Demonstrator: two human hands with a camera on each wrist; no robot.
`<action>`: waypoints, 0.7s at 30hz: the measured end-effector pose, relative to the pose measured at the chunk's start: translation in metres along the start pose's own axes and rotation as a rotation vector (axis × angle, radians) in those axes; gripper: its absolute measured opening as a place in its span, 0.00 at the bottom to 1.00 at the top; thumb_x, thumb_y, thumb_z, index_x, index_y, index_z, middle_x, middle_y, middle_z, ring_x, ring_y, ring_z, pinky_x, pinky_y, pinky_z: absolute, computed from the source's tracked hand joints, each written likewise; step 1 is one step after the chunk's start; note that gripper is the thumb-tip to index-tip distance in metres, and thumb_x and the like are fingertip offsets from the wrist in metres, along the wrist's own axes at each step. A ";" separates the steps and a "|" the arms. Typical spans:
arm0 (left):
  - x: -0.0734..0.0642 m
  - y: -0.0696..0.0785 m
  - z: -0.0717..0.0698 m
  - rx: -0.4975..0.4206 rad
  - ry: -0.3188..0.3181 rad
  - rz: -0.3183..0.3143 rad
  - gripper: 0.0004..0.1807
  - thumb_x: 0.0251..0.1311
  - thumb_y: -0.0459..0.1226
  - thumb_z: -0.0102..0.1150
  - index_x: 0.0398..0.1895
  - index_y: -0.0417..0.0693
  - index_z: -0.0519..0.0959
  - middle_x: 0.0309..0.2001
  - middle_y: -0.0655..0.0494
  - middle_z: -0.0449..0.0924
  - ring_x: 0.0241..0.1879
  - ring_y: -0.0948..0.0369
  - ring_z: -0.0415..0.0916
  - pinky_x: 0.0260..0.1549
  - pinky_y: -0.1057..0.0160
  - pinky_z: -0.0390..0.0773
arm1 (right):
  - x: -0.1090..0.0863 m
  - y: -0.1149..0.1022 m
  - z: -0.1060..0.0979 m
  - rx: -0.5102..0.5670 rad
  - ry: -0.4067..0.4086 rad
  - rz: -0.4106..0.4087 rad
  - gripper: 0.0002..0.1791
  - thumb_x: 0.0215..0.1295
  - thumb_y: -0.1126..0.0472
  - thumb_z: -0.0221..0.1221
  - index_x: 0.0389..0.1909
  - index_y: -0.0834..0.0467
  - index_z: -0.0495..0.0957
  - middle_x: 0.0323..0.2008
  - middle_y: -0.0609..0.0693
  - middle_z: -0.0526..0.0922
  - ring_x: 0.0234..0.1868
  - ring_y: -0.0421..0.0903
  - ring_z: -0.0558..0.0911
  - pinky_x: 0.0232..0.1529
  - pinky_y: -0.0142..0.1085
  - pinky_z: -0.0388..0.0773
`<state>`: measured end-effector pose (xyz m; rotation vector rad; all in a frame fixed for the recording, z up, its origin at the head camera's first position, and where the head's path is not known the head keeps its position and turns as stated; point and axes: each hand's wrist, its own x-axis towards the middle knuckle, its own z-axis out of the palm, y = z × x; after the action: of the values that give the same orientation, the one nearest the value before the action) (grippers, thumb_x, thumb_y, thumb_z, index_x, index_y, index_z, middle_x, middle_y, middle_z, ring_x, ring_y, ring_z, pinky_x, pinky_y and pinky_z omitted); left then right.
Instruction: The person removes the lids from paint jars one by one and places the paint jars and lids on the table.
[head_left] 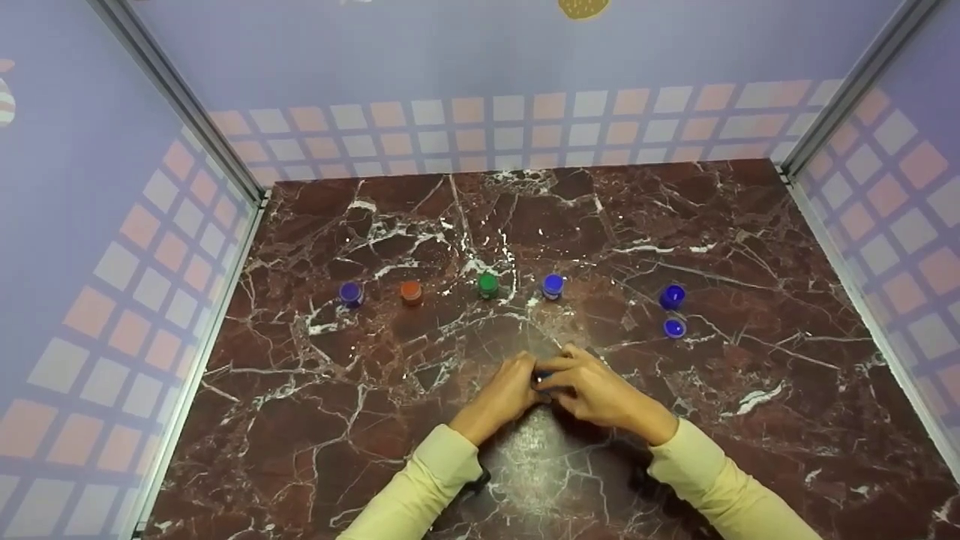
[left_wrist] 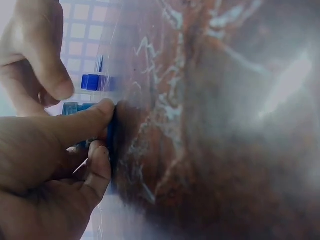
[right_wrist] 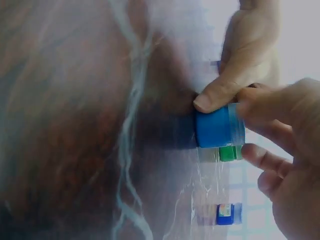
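Both hands meet over the near middle of the table around a small blue paint jar [right_wrist: 212,129] with a translucent lid [right_wrist: 237,125]. My left hand [head_left: 513,388] grips the jar's body low down, its thumb along the side in the left wrist view. My right hand [head_left: 596,386] has its fingertips on either side of the lid in the right wrist view, pinching it. From the head, the fingers hide most of this jar. Beyond the hands stand a blue jar [head_left: 553,286] and a green jar [head_left: 487,285].
Further left along the same row are an orange jar [head_left: 411,292] and a purple jar [head_left: 350,294]. To the right stands an uncapped dark blue jar [head_left: 673,296], with a blue-stained lid [head_left: 675,328] lying nearer. Patterned panels [head_left: 517,127] enclose the marbled table [head_left: 300,420].
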<state>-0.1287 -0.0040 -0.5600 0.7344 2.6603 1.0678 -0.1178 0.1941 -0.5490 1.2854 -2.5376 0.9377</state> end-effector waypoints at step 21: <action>0.000 -0.005 0.003 0.026 0.065 0.086 0.16 0.53 0.33 0.78 0.40 0.37 0.80 0.37 0.48 0.81 0.39 0.53 0.81 0.43 0.59 0.81 | 0.020 -0.033 0.023 -0.353 0.208 0.491 0.18 0.62 0.56 0.72 0.34 0.65 0.76 0.31 0.56 0.77 0.24 0.58 0.81 0.22 0.49 0.79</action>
<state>-0.1300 -0.0052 -0.5661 0.8403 2.7245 1.0979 -0.1017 0.1523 -0.5438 0.4525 -2.7277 0.6054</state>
